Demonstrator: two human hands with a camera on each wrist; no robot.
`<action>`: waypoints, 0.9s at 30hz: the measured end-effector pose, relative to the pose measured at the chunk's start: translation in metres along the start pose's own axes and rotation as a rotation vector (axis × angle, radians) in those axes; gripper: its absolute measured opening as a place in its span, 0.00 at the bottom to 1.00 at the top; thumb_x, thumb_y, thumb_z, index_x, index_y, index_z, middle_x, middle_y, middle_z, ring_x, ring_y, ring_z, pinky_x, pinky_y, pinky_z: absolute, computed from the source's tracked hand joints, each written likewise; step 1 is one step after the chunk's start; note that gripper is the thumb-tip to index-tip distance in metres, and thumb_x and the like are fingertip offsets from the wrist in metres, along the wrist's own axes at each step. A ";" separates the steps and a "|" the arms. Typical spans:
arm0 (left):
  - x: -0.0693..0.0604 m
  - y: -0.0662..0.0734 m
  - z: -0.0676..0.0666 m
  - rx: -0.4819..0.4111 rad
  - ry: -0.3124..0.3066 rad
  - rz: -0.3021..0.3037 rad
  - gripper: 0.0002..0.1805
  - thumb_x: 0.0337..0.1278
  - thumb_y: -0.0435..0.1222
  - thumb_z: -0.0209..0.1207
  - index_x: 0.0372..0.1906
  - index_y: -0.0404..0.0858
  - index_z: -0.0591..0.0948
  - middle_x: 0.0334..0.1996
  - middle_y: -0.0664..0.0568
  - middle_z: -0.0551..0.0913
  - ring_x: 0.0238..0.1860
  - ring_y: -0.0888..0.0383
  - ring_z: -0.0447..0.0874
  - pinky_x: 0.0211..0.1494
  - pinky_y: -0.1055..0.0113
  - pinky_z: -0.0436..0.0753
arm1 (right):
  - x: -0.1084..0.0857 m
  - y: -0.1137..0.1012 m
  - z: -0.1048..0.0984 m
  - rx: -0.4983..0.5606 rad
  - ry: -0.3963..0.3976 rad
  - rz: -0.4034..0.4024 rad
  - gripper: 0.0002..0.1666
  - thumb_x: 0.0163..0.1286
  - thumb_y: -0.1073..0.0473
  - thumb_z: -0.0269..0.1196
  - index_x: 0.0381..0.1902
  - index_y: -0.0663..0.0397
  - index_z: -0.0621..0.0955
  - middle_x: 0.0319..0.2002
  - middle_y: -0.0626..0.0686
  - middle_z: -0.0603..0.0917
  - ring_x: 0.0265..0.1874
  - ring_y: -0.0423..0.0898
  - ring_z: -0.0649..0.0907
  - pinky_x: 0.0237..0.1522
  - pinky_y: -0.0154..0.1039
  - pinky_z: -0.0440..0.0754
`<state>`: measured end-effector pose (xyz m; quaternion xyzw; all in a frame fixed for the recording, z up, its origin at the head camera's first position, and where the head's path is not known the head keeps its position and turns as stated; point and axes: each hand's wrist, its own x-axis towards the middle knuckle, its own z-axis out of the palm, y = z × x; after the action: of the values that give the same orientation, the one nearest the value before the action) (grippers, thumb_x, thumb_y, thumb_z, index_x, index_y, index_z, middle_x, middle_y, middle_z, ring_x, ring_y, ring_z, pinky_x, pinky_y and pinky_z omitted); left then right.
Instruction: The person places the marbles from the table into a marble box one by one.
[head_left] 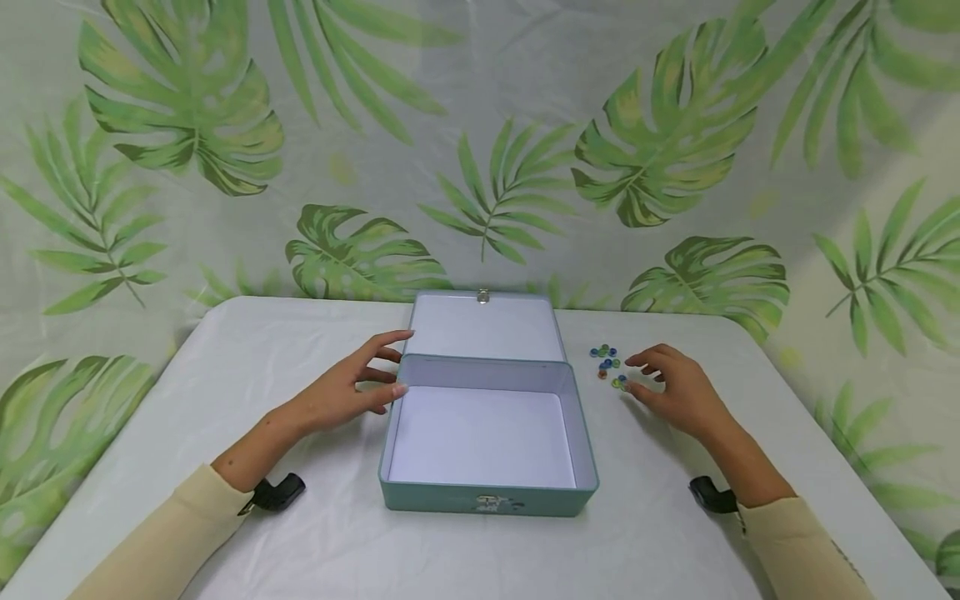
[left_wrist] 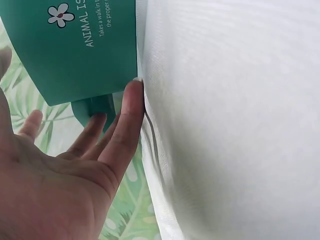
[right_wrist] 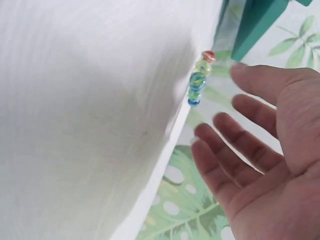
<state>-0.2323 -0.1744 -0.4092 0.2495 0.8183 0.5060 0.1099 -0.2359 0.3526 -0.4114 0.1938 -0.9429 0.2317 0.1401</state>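
A green tin box [head_left: 487,497] stands on the table with its lid [head_left: 487,325] folded back, its white inside bare. My left hand [head_left: 348,383] is at the box's left side, fingers spread, the thumb by the rim. In the left wrist view, printed lettering shows on the box's green wall [left_wrist: 75,55] beside the fingers. Right of the box lie several glass marbles [head_left: 604,364], blue, green and one orange. My right hand [head_left: 675,390] hovers just right of them, fingers loosely bent and holding nothing. The right wrist view shows the marbles [right_wrist: 198,80] in a row beyond the fingertips.
A white cloth [head_left: 315,533] covers the table. Behind it hangs a leaf-patterned curtain [head_left: 510,100]. Each wrist carries a black strapped device, one on the left [head_left: 277,492] and one on the right [head_left: 712,495].
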 end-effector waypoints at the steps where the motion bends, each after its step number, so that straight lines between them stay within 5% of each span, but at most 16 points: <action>1: -0.002 0.000 0.000 -0.002 -0.007 -0.007 0.43 0.73 0.49 0.67 0.83 0.70 0.56 0.72 0.46 0.70 0.67 0.42 0.80 0.49 0.57 0.90 | 0.000 -0.001 0.001 0.005 -0.014 0.005 0.17 0.67 0.65 0.75 0.53 0.61 0.87 0.51 0.58 0.85 0.48 0.61 0.87 0.47 0.60 0.88; 10: -0.012 0.003 0.008 -0.056 -0.033 0.004 0.44 0.72 0.45 0.68 0.83 0.67 0.57 0.74 0.45 0.67 0.74 0.39 0.72 0.57 0.55 0.88 | 0.002 -0.006 0.001 0.010 -0.103 0.027 0.14 0.66 0.70 0.72 0.50 0.65 0.87 0.46 0.60 0.85 0.44 0.59 0.87 0.46 0.57 0.88; 17: -0.017 0.003 0.011 -0.037 -0.022 0.019 0.43 0.73 0.46 0.67 0.83 0.63 0.57 0.75 0.45 0.68 0.75 0.39 0.71 0.66 0.45 0.83 | 0.004 -0.007 0.003 0.000 -0.122 0.020 0.12 0.65 0.71 0.72 0.47 0.67 0.87 0.43 0.59 0.86 0.42 0.58 0.87 0.44 0.55 0.88; 27: -0.020 0.002 0.014 -0.085 -0.019 0.006 0.42 0.74 0.45 0.66 0.84 0.63 0.58 0.75 0.44 0.66 0.77 0.37 0.68 0.62 0.50 0.86 | 0.003 -0.006 0.006 -0.030 -0.122 0.008 0.09 0.64 0.70 0.75 0.42 0.63 0.88 0.39 0.54 0.86 0.38 0.52 0.85 0.38 0.46 0.85</action>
<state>-0.2087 -0.1733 -0.4156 0.2517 0.7943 0.5383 0.1265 -0.2367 0.3437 -0.4133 0.2015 -0.9539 0.2059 0.0842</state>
